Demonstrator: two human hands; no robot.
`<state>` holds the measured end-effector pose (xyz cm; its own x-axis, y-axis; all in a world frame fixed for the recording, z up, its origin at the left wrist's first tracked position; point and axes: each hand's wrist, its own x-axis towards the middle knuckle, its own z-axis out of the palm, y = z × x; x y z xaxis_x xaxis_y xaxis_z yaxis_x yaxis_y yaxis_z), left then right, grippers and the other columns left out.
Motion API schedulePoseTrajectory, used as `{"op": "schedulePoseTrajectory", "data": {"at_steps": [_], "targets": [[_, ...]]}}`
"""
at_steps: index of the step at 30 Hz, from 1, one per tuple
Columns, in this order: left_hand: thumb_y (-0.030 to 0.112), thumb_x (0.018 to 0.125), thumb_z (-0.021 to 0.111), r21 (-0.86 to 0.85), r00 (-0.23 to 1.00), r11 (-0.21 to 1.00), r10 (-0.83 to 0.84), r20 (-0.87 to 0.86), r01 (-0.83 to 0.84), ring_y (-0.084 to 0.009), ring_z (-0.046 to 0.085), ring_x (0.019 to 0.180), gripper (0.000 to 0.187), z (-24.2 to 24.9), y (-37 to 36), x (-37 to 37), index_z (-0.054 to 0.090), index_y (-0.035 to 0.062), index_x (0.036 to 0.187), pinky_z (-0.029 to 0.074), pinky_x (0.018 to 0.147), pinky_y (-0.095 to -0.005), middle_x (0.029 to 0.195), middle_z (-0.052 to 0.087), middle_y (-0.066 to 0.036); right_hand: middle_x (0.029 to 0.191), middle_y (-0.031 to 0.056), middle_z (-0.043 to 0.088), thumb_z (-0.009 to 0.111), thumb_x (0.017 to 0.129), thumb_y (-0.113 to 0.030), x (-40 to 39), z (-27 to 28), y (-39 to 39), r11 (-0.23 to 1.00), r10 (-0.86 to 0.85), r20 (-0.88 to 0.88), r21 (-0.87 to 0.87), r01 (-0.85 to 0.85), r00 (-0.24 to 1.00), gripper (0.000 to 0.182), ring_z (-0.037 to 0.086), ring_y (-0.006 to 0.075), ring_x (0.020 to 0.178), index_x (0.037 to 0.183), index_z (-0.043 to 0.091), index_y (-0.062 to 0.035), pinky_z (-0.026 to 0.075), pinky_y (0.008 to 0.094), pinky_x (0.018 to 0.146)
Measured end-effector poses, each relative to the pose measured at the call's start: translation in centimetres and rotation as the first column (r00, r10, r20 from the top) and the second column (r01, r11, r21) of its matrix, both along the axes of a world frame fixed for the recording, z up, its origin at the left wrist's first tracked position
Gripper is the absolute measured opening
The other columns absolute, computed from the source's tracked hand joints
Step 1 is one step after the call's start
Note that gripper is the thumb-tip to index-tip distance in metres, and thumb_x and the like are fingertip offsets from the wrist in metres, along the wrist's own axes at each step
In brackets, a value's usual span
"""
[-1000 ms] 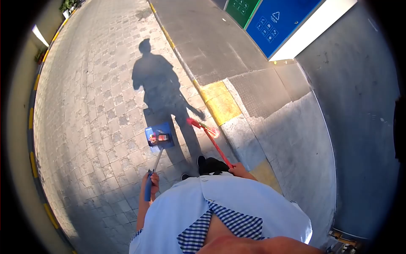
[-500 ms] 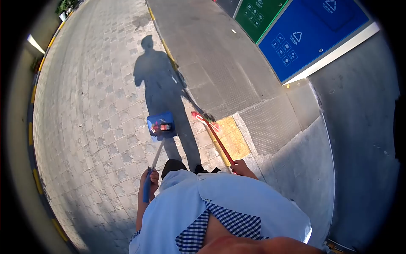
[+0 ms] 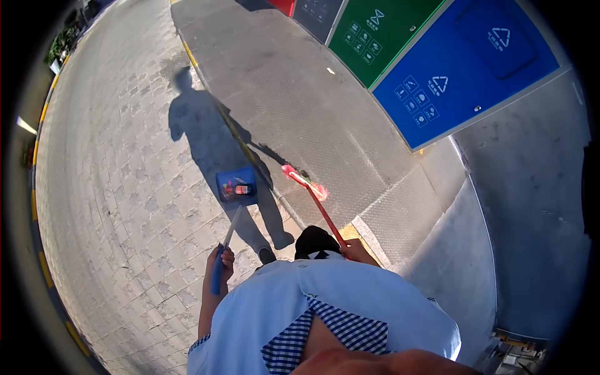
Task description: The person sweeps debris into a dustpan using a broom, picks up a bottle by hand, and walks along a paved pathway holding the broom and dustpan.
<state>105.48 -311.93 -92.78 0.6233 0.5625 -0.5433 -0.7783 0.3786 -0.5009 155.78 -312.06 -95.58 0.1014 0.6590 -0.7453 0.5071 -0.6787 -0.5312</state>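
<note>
My left hand (image 3: 226, 262) is closed around the blue grip of a long-handled dustpan (image 3: 223, 179). Its blue pan is held out in front of me, with a small heap of litter (image 3: 241, 189) in it, among it a dark and reddish packet. In my right hand (image 3: 357, 251) is the red stick of a broom (image 3: 326, 215). The broom's red and white head (image 3: 304, 181) is out to the right of the pan, over the grey ramp. A gap separates the broom head from the dustpan.
Blue (image 3: 462, 69) and green (image 3: 382, 37) recycling bin fronts line the right side. A yellow-edged kerb (image 3: 189, 55) divides the paving stones (image 3: 131, 187) from the grey textured ramp (image 3: 281, 81). One small white scrap (image 3: 330, 70) lies on the ramp. My shadow stretches ahead.
I have stepped forward and turned right, so the bins fill more of the view and the kerb has shifted left. The broom head is now over the ramp; both tools stay in my hands.
</note>
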Motion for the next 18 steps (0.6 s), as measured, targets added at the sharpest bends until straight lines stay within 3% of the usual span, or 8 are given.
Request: {"op": "schedulePoseTrajectory", "data": {"at_steps": [4,7,9,11,12,18], "targets": [[0.03,0.09,0.052,0.048,0.999,0.999,-0.017,-0.032,0.019,-0.0081,0.054,0.062,0.029,0.1,13.3,-2.5,0.055,0.0012,0.089,0.05,0.053,-0.0222,0.074,0.053,-0.002,0.065,0.0079,0.063,0.063,0.074,-0.011,-2.5,2.0,11.8,0.997,-0.078,0.037,0.003,0.078,0.996,0.02,0.06,0.0143,0.056,0.091,0.066,0.0007,0.05,0.0308,0.055],[0.03,0.09,0.051,0.045,0.997,0.999,0.024,-0.07,-0.02,-0.008,0.054,0.062,0.029,0.8,23.5,-3.2,0.055,0.0015,0.088,0.05,0.052,-0.0214,0.073,0.054,-0.002,0.066,0.0069,0.062,0.063,0.076,-0.013,-2.9,3.0,22.0,0.992,-0.111,-0.049,-0.067,0.108,0.993,0.025,0.059,0.0127,0.059,0.096,0.067,0.001,0.048,0.03,0.056],[0.03,0.091,0.051,0.018,0.992,0.998,0.068,-0.101,-0.067,-0.008,0.054,0.061,0.029,1.6,28.7,-3.0,0.054,0.0016,0.087,0.05,0.051,-0.0208,0.073,0.054,-0.002,0.066,0.0069,0.061,0.064,0.075,-0.014,-2.7,3.6,29.8,0.997,0.002,0.01,-0.081,-0.001,1.0,0.025,0.058,0.0124,0.058,0.095,0.066,0.0019,0.047,0.0291,0.056],[0.03,0.091,0.05,0.055,0.984,0.997,0.067,-0.164,-0.059,-0.0081,0.054,0.061,0.029,3.5,34.8,-3.2,0.054,0.0016,0.086,0.049,0.05,-0.02,0.072,0.053,-0.002,0.065,0.0059,0.06,0.065,0.075,-0.015,-2.6,3.8,38.1,0.997,0.068,-0.031,0.038,-0.067,0.997,0.024,0.057,0.0118,0.058,0.092,0.066,0.003,0.047,0.0281,0.056],[0.03,0.091,0.05,0.026,0.98,0.996,0.088,-0.178,-0.085,-0.0082,0.054,0.059,0.029,4.7,37.4,-3.2,0.054,0.0012,0.086,0.049,0.049,-0.0201,0.071,0.053,-0.002,0.065,0.0048,0.059,0.066,0.076,-0.015,-2.4,4.5,41.8,0.995,0.104,-0.01,-0.008,-0.104,0.995,0.024,0.056,0.0113,0.059,0.09,0.065,0.0042,0.046,0.0278,0.055],[0.03,0.091,0.05,-0.055,0.968,0.975,0.204,-0.144,-0.214,-0.0082,0.053,0.057,0.03,10.0,51.4,-4.3,0.055,0.0007,0.086,0.049,0.048,-0.0215,0.069,0.052,-0.002,0.063,0.0086,0.059,0.062,0.076,-0.007,-5.1,9.5,62.0,0.991,0.099,-0.075,-0.082,-0.105,0.992,0.013,0.057,0.0146,0.054,0.082,0.061,0.0051,0.046,0.0309,0.048]]}}
